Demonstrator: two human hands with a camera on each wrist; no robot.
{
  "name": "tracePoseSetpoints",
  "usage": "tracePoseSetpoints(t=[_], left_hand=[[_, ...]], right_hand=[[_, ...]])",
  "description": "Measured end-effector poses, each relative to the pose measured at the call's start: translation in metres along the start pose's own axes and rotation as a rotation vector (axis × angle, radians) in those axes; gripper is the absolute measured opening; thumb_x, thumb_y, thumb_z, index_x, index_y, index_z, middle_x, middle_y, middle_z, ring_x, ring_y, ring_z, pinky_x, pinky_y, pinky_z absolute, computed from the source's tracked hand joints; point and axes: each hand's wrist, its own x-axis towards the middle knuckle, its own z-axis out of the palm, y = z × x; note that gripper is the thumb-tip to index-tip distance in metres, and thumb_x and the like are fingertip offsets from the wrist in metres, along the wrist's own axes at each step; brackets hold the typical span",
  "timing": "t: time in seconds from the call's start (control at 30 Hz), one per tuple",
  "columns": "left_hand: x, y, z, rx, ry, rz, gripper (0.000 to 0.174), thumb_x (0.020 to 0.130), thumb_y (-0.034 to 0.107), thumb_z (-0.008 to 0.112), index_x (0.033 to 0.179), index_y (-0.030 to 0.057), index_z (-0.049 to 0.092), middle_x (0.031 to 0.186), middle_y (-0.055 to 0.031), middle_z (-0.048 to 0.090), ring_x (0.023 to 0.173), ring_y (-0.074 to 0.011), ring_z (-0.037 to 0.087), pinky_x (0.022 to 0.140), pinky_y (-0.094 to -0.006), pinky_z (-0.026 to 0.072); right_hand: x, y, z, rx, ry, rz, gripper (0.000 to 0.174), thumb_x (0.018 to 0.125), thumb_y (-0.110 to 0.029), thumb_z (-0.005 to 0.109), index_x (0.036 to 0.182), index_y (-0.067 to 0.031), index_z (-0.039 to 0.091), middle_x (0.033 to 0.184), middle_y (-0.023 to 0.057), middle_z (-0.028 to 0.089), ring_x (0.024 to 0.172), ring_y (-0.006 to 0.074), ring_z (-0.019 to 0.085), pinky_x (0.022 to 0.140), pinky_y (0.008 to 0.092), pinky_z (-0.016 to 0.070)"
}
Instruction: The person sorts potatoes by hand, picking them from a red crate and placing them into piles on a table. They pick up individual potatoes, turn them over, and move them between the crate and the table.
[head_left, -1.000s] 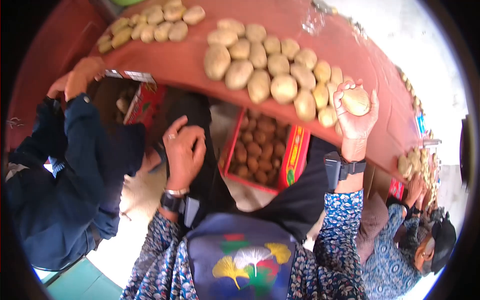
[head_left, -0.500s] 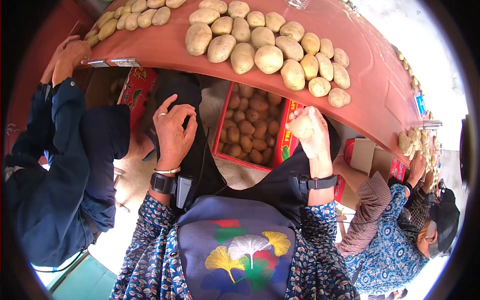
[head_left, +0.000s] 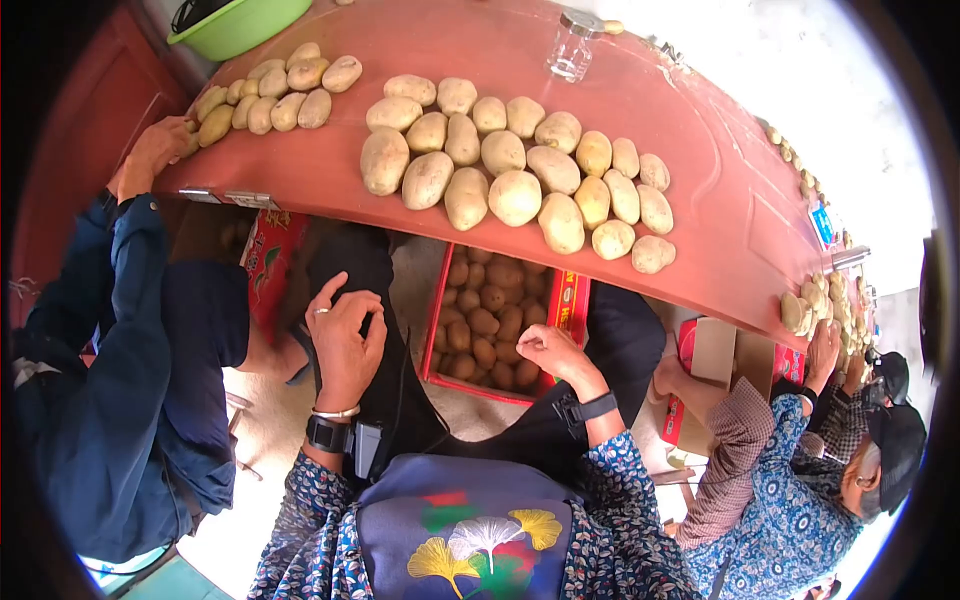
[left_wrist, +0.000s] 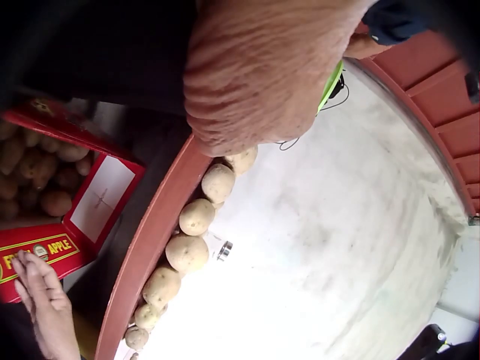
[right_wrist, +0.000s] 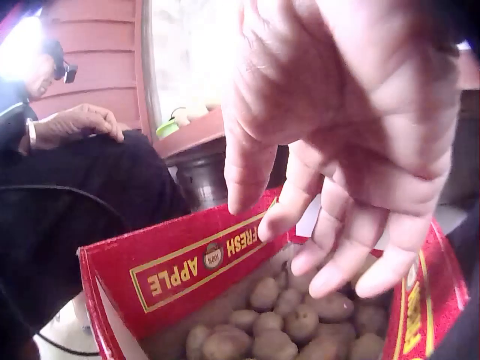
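Note:
My right hand (head_left: 558,355) hangs over the right side of a red apple box (head_left: 572,312) with loose potatoes (head_left: 485,320) inside. In the right wrist view its fingers (right_wrist: 330,262) droop, relaxed and parted, holding nothing, above the potatoes. My left hand (head_left: 345,335) is at my left thigh, left of the box, its fingers loosely bent around nothing. A group of pale potatoes (head_left: 515,198) lies in rough rows on the red table (head_left: 330,205) in front of me.
A smaller potato group (head_left: 285,110) lies at the table's left, by another person's hand (head_left: 155,155). At the back stand a glass jar (head_left: 572,52) and a green basin (head_left: 240,35). Another person sits at the right beside an open cardboard box (head_left: 712,350).
My right hand, raised by the table with a potato in it, came down and left to the box; the potato is no longer in it. My left hand stays at my thigh.

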Motion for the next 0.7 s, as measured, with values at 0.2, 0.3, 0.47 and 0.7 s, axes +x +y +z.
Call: tracePoseSetpoints(t=[0.2,0.3,0.47,0.7], left_hand=[[0.0,0.003,0.0,0.033,-0.028,-0.022,0.01,0.071,0.002,0.061,0.08,0.008,0.06,0.093,-0.0036,0.065,0.114,-0.0307,0.048,0.094,-0.0428,0.032],[0.0,0.006,0.0,0.016,-0.028,-0.008,0.011,0.071,0.0,0.061,0.079,0.0078,0.06,0.092,-0.004,0.065,0.114,-0.031,0.048,0.094,-0.0429,0.0323],[0.001,0.009,0.001,0.025,-0.023,-0.001,0.011,0.071,-0.001,0.062,0.079,0.0069,0.059,0.09,-0.0053,0.065,0.113,-0.0318,0.048,0.094,-0.0426,0.0327],[0.001,0.01,0.004,0.044,-0.032,0.031,0.012,0.071,-0.001,0.062,0.079,0.0066,0.059,0.089,-0.0053,0.065,0.112,-0.0325,0.049,0.094,-0.0426,0.0331]], right_hand=[[-0.021,-0.026,-0.027,0.373,0.215,-0.044,0.015,0.081,-0.015,0.067,0.085,-0.0019,0.06,0.076,0.0047,0.063,0.074,0.012,0.06,0.067,0.0271,0.0478],[-0.027,-0.019,-0.035,0.401,0.346,-0.078,0.018,0.082,-0.017,0.068,0.079,-0.0018,0.059,0.064,0.0018,0.057,0.063,0.0076,0.052,0.057,0.0254,0.0423],[-0.031,-0.006,-0.037,0.677,0.58,-0.141,0.02,0.084,-0.014,0.066,0.072,-0.001,0.056,0.057,-0.0045,0.047,0.056,0.0039,0.04,0.05,0.0234,0.0344],[-0.047,-0.012,-0.102,0.39,1.074,-0.181,0.019,0.081,-0.008,0.065,0.098,-0.0039,0.057,0.096,0.0069,0.06,0.083,0.0134,0.058,0.072,0.026,0.048]])
